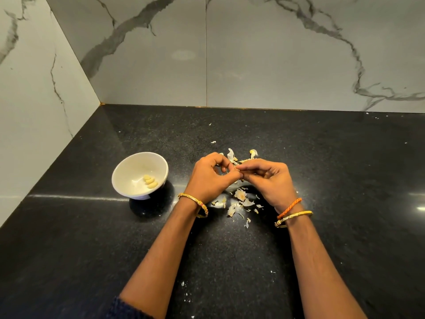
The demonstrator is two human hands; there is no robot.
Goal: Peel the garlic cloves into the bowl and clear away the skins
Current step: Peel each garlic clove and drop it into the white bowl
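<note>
Both hands meet over the black counter, working a garlic clove between the fingertips.

Your left hand and right hand touch at the fingertips, fingers curled, pinching a small garlic clove that is mostly hidden between them. The white bowl stands to the left of your left hand, apart from it, tilted toward you, with peeled cloves lying in its bottom. Loose skins lie scattered on the counter beneath and behind your hands, with more flecks nearer you. Gold bangles sit on both wrists, an orange cord on the right. A marble-patterned wall backs the counter. No writing or brand is legible anywhere.
</note>
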